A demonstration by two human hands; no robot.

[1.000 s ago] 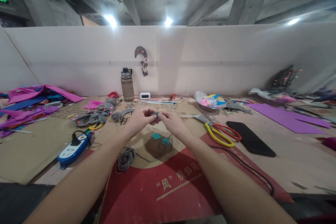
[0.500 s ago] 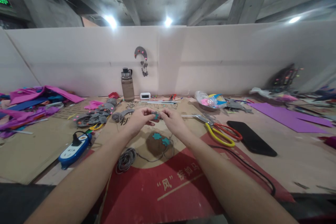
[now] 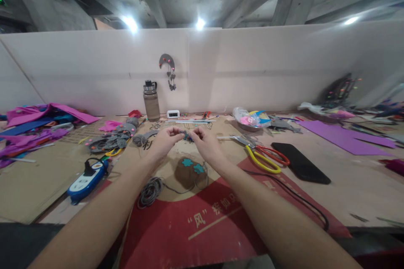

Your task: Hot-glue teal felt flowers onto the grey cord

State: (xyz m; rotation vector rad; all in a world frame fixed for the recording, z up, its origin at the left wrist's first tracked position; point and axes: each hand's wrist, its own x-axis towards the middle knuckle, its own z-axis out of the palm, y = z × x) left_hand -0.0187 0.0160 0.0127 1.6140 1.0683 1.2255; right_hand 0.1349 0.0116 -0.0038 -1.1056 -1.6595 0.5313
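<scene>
Over the middle of the cardboard, my left hand (image 3: 164,141) and my right hand (image 3: 205,143) are close together, each pinching with thumb and fingertips. Between them is a small teal-and-grey piece (image 3: 185,135), mostly covered by the fingers; its exact shape is hidden. Below the hands lie two teal flower-shaped cutouts (image 3: 198,169) on a rounded brown patch. A coil of grey cord (image 3: 150,192) rests left of these, and its loose strand runs right, past the cutouts toward my right hand.
Scissors with yellow and red handles (image 3: 263,159) lie to the right, beside a black phone (image 3: 299,163). A blue-and-white power strip (image 3: 88,180) and grey felt scraps (image 3: 110,139) are at left. A bottle (image 3: 152,103) and a bowl of packets (image 3: 251,127) stand along the back.
The fingers have shifted slightly around the small piece, and less of its teal face shows. The whole view has moved a little; the things on the table stay put.
</scene>
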